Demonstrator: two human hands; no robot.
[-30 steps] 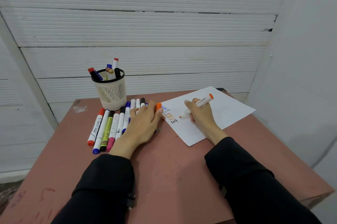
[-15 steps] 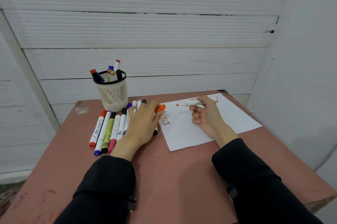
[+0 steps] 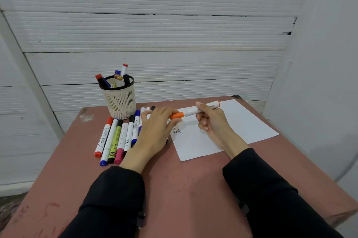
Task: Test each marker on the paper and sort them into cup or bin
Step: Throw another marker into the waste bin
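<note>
My right hand holds a white orange-ended marker level above the white paper. My left hand pinches the orange cap, which sits on the marker's left end. Small coloured "test" words are written near the paper's left edge. A row of several markers lies on the table left of my left hand, some under it. The cream mesh cup stands behind the row with several markers inside. No bin is in view.
The reddish-brown table is backed by a white ribbed wall, with a plain white wall at the right. My black sleeves cover the table's near part.
My right hand lifted the marker off the paper and turned it level. My left hand brought the orange cap up to the marker's tip, and the cap now sits on that end.
</note>
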